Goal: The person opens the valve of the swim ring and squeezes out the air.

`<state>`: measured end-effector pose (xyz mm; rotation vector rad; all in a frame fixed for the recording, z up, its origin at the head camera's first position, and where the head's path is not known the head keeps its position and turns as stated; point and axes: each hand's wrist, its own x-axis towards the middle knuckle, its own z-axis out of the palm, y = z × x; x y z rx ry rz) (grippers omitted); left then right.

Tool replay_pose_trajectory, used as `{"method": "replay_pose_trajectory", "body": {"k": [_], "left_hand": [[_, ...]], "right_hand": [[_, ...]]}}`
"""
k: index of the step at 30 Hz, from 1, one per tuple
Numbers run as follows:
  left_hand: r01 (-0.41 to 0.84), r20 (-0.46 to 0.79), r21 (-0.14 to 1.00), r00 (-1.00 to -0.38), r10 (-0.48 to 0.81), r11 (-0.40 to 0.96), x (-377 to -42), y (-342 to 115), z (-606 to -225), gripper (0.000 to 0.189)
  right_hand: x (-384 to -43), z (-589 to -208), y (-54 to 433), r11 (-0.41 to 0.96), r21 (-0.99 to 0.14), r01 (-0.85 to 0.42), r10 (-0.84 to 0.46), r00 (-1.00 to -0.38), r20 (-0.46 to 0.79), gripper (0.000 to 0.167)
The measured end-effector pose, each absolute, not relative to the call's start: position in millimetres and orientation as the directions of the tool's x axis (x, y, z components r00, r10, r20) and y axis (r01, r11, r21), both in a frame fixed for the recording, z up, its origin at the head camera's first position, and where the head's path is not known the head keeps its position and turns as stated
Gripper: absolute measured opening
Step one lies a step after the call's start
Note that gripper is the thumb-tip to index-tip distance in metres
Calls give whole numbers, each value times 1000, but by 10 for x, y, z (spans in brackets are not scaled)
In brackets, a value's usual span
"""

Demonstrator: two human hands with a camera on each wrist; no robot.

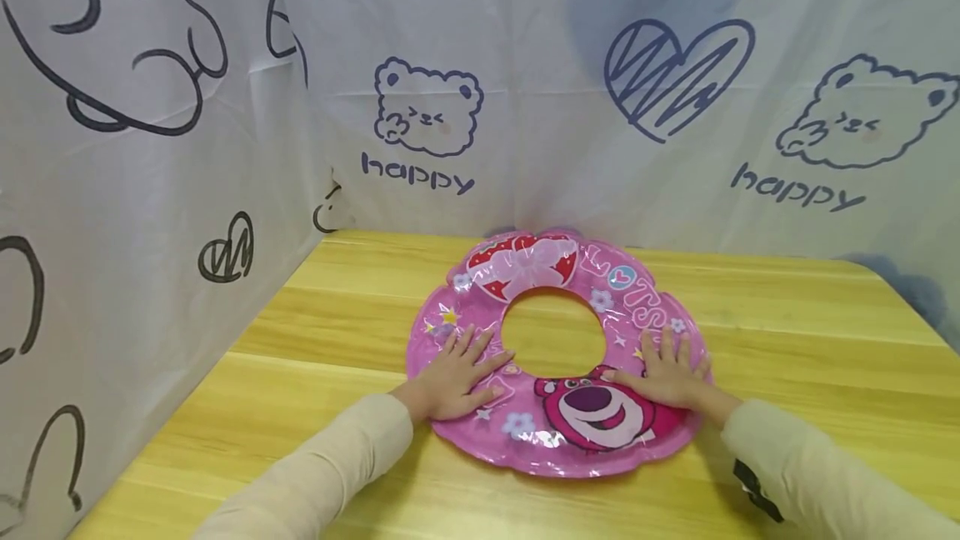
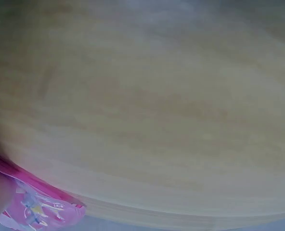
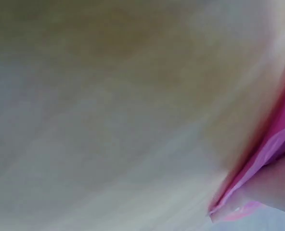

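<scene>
A pink inflated swim ring (image 1: 547,440) with a bear face, a bow and lettering lies flat on the wooden table. My left hand (image 1: 461,373) rests on its left side, palm down with fingers spread. On the right side, my right hand (image 1: 667,369) lies flat beside the bear's face, fingers spread too. A corner of the swim ring (image 2: 44,207) shows at the lower left of the left wrist view. Its pink edge (image 3: 272,139) runs up the right side of the right wrist view, with part of the right hand (image 3: 272,185) against it.
The wooden table (image 1: 337,307) extends around the ring, its back edge meeting a white cloth (image 1: 540,157) printed with bears, hearts and "happy". Another printed cloth (image 1: 150,190) hangs along the left side. A black strip (image 1: 756,490) sits under the right sleeve.
</scene>
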<state>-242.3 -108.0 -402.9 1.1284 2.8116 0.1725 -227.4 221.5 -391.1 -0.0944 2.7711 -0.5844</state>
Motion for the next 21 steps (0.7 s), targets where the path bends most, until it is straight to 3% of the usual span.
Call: {"method": "replay_pose_trajectory", "body": {"k": [7,12,17,21], "left_hand": [[681,-71,128,-719,692,721,-2413,-1063,-3982,55],[654,-86,152,-738,669,741,-2375,-1043,-3945,55],[592,-133,138,-783,608,794,-2281,-957,-3915,58],[547,-149,101,-818,556,831,-2179,-839,-3849,60]], "right_hand": [[-2284,-3844,2218,926,-378,6,-125,-939,-321,114],[-2294,-3892,2230,916,-400,-29,-144,-955,-260,104],[-2330,-3928,2252,946,-258,-196,-205,-979,-9,93],[-2330,-3850,2186,947,-112,-300,-280,-946,163,80]]}}
